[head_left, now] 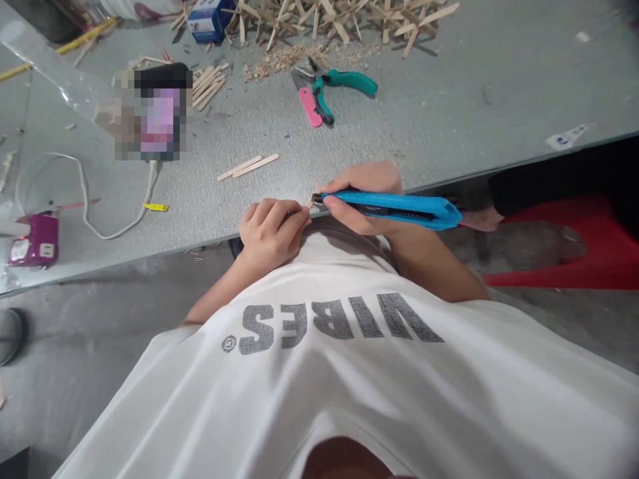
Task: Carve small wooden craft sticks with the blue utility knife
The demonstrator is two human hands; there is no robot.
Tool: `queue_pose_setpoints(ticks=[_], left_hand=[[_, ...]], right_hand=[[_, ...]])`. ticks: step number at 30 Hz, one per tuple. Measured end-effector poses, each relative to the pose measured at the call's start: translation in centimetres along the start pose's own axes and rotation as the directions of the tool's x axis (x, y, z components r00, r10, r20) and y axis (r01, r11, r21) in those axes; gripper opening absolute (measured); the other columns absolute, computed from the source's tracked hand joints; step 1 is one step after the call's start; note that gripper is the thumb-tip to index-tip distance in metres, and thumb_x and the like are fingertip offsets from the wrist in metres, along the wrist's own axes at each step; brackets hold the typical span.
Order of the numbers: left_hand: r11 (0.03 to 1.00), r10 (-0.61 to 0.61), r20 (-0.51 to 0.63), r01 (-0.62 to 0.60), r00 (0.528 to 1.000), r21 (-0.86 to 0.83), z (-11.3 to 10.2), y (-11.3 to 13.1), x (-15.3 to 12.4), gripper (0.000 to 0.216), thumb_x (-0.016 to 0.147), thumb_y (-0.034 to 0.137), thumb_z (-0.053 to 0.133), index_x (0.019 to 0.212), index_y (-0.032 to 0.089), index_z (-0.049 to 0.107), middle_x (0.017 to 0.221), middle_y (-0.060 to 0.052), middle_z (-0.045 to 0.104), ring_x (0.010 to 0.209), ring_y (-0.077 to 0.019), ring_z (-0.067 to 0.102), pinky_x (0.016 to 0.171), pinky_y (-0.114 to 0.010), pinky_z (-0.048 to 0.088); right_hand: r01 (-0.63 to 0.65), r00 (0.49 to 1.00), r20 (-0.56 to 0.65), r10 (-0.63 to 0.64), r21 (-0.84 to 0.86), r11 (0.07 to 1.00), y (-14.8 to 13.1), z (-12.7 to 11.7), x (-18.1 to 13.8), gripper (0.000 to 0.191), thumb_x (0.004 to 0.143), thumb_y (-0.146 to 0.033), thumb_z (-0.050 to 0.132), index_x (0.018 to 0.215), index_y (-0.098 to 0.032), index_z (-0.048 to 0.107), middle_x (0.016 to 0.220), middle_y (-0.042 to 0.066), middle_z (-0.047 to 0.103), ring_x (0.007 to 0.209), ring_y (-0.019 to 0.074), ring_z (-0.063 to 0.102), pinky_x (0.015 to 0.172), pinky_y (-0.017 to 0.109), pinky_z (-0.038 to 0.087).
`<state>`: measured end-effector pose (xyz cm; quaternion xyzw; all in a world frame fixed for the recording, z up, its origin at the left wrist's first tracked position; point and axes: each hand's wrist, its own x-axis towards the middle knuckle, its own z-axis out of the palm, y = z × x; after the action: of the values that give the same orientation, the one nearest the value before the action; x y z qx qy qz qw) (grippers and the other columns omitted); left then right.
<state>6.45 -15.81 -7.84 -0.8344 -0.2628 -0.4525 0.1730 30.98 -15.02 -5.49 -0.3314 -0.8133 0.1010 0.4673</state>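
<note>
My right hand (367,193) is wrapped around a blue and black utility knife (404,206), its handle pointing right and its front end close to my left fingertips. At the table's front edge, my left hand (273,229) is closed with its fingers bent, pinching a small wooden craft stick (310,203). Most of that stick is hidden by my fingers, and the knife's tip meets or nearly meets it; I cannot tell which. Two loose craft sticks (255,165) lie side by side just beyond my left hand.
Green-handled pliers (349,81) and a pink folding knife (310,106) lie farther back. Behind them are wood shavings (284,61) and a heap of crossed sticks (329,16). Leftward, a white cable (82,176) and a purple device (37,243) occupy the table. A red stool (579,246) stands right.
</note>
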Motion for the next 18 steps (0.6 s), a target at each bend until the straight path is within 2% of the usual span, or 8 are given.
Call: queue_pose_setpoints(ticks=[5, 10, 12, 18], left_hand=[[1.0, -0.01, 0.006, 0.01, 1.0, 0.015, 0.1, -0.1, -0.3, 0.022, 0.118, 0.035, 0.067, 0.105, 0.025, 0.081, 0.093, -0.005, 0.084, 0.081, -0.0211, 0.07, 0.073, -0.04, 0.042], [0.997, -0.079, 0.091, 0.081, 0.993, -0.019, 0.5, -0.4, -1.5, 0.022, 0.119, 0.039, 0.065, 0.112, 0.03, 0.084, 0.097, -0.007, 0.084, 0.088, -0.0238, 0.072, 0.078, -0.043, 0.042], [0.995, -0.088, 0.108, 0.092, 0.99, -0.027, 0.5, -0.4, -1.7, 0.022, 0.119, 0.04, 0.065, 0.113, 0.03, 0.084, 0.098, -0.007, 0.084, 0.089, -0.0242, 0.072, 0.078, -0.044, 0.042], [1.0, -0.022, 0.018, 0.022, 1.0, -0.017, 0.3, -0.3, -0.7, 0.017, 0.117, 0.036, 0.07, 0.108, 0.026, 0.081, 0.092, -0.005, 0.082, 0.083, -0.0226, 0.068, 0.074, -0.043, 0.04]], right_hand=[[-0.085, 0.995, 0.047, 0.085, -0.009, 0.996, 0.2, 0.0, 0.0, 0.023, 0.107, -0.052, 0.066, 0.097, -0.034, 0.075, 0.085, 0.0, 0.084, 0.067, 0.0208, 0.073, 0.066, 0.039, 0.061], [-0.046, 0.995, 0.09, 0.044, 0.016, 0.999, 0.0, -0.1, 0.5, 0.02, 0.107, -0.049, 0.067, 0.096, -0.032, 0.07, 0.084, 0.0, 0.082, 0.066, 0.0203, 0.071, 0.065, 0.037, 0.056], [-0.077, 0.991, 0.108, 0.075, 0.019, 0.997, -0.2, -0.1, 0.9, 0.024, 0.108, -0.052, 0.065, 0.095, -0.032, 0.069, 0.082, 0.001, 0.08, 0.064, 0.0202, 0.069, 0.064, 0.037, 0.056], [-0.149, 0.987, 0.076, 0.142, 0.098, 0.984, -0.6, -0.6, 1.0, 0.027, 0.11, -0.052, 0.065, 0.095, -0.03, 0.073, 0.084, 0.0, 0.081, 0.067, 0.0191, 0.071, 0.069, 0.036, 0.059]])
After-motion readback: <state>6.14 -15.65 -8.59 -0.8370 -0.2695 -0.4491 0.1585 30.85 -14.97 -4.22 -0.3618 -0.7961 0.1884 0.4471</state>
